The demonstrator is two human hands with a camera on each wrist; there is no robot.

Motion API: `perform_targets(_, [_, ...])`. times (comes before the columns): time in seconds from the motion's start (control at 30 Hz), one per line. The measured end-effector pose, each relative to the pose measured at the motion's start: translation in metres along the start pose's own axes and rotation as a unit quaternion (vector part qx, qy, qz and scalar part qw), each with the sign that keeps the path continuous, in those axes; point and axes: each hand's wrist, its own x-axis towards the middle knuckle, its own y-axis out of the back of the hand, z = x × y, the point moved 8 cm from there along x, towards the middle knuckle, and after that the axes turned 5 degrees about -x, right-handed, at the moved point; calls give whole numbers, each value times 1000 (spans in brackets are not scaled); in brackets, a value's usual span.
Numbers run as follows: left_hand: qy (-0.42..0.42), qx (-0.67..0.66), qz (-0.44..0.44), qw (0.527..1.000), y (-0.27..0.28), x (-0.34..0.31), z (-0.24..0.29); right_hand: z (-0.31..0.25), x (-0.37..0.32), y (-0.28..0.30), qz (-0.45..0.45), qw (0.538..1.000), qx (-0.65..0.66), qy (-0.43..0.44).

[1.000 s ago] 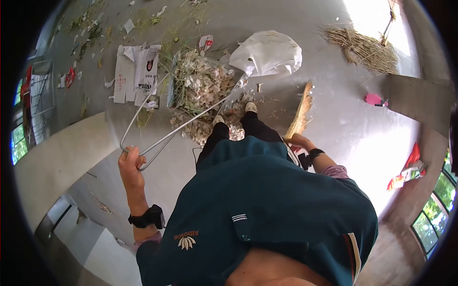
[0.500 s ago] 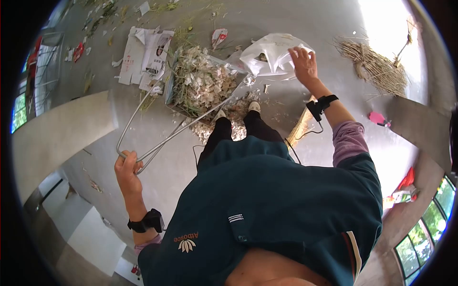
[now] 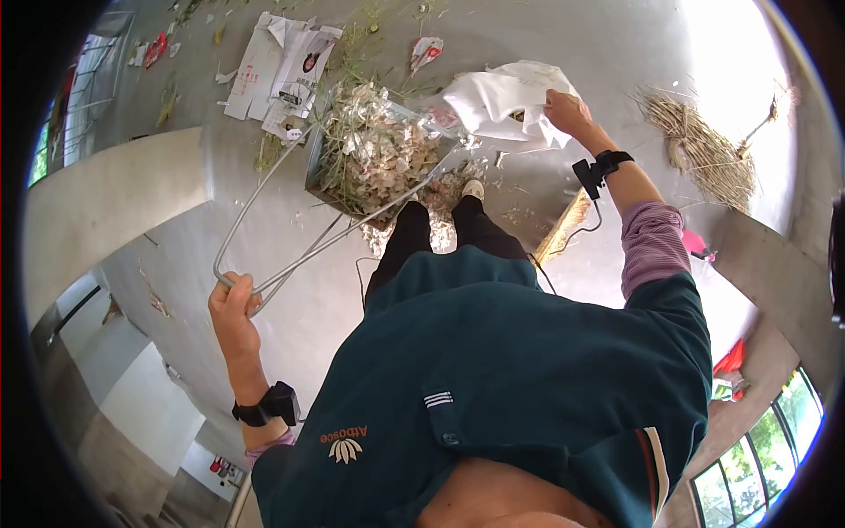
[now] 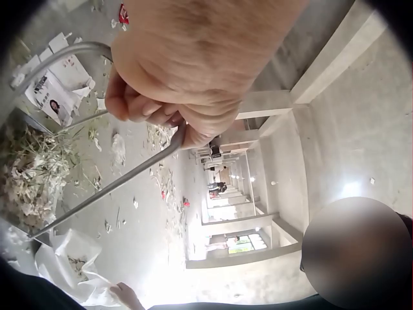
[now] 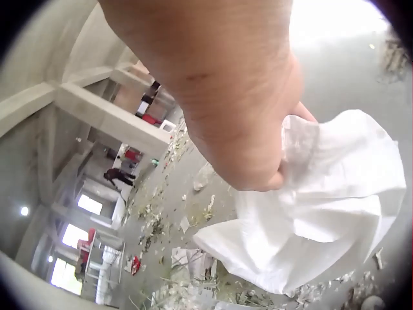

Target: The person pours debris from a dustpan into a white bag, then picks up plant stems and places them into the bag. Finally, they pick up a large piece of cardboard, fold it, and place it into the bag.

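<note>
Room: bare floor lies open beyond the white bag. A concrete ledge closes the left and a straw pile the right.
Dustpan: the dustpan is heaped with scraps just ahead of the shoes, its far corner beside the bag.
Left hand: the left hand has its fingers curled tight round the loop of the wire handle.
Right hand: the right hand has its fingers clenched on the bag's bunched edge.
Broom: the broom is by the right leg.
</note>
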Motion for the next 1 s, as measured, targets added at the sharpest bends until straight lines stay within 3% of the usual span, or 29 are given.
perform_targets(0.07, [13, 13, 14, 1000, 2, 1, 0, 25, 21, -24, 41, 999, 28, -7])
perform_targets(0.13, [11, 5, 5, 1000, 9, 3, -4, 49, 31, -51, 29, 976, 202, -80])
perform_targets(0.17, [6, -1, -5, 1000, 9, 4, -4, 58, 30, -53, 28, 976, 200, -80])
perform_targets(0.2, [6, -2, -5, 1000, 9, 5, -4, 34, 22, -36, 79, 982, 132, 109])
perform_targets(0.23, [7, 3, -3, 1000, 11, 4, -4, 4, 1, -22, 128, 945, 59, 294])
perform_targets(0.27, [10, 7, -1, 1000, 12, 4, -4, -1, -4, -17, 127, 946, 57, 294])
perform_targets(0.3, [12, 5, -1, 1000, 12, 3, -5, 16, 5, -18, 27, 941, 324, 90])
perform_targets(0.33, [5, 5, -3, 1000, 11, 2, -5, 26, -4, -36, -75, 821, 551, -127])
perform_targets(0.47, [1, 25, -6, 1000, 17, 2, -6, 16, -26, 2, 0, 789, 590, -172])
perform_targets(0.53, [-7, 26, -14, 1000, 19, 0, -6, 21, -30, 10, 21, 724, 669, -167])
perform_targets(0.67, [-25, 30, -22, 999, 24, -5, -9, 22, -50, 24, 79, 713, 683, -139])
perform_targets(0.77, [-31, 31, -11, 999, 24, -8, -7, 20, -68, 18, 80, 732, 656, -164])
perform_targets(0.83, [-27, 26, -24, 999, 22, -6, -9, 24, -73, 9, 107, 770, 603, -177])
perform_targets(1.0, [-40, 28, -42, 998, 19, -10, -2, -2, -88, 26, 111, 742, 654, -97])
